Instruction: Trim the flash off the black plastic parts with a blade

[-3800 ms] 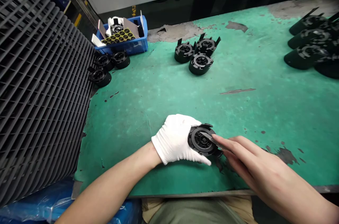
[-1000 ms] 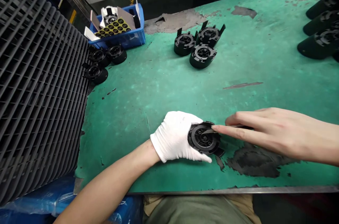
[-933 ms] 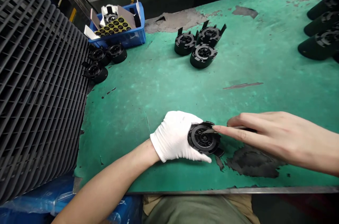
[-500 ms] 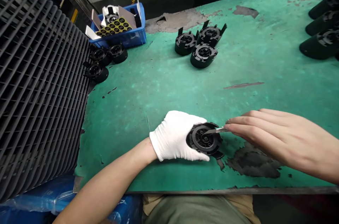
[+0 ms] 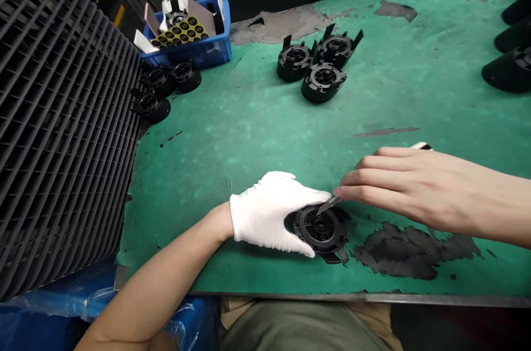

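On the green tabletop in front of me lies a round black plastic part point(image 5: 319, 229), with rings and small holes on its upper face and tabs at its rim. My left hand point(image 5: 269, 215), in a white glove, grips it from the left, thumb and fingers around its sides. My right hand point(image 5: 415, 188), bare, pinches a knife with a thin blade point(image 5: 329, 205). The blade tip touches or hovers just over the part's face near its centre; I cannot tell which. Most of the knife's handle is hidden by the hand, though its end shows behind the knuckles.
Three similar black parts point(image 5: 321, 83) stand together at the back middle, and several more point(image 5: 185, 76) at the left. Behind those sits a blue bin point(image 5: 207, 52) with a sticker sheet. Grey slatted racks point(image 5: 62, 119) border the left side. Dark cylinders point(image 5: 508, 69) stand far right.
The black part has turned in my left hand, its lower tab swinging leftward. My right hand has moved left and up, and the knife is now angled more steeply.
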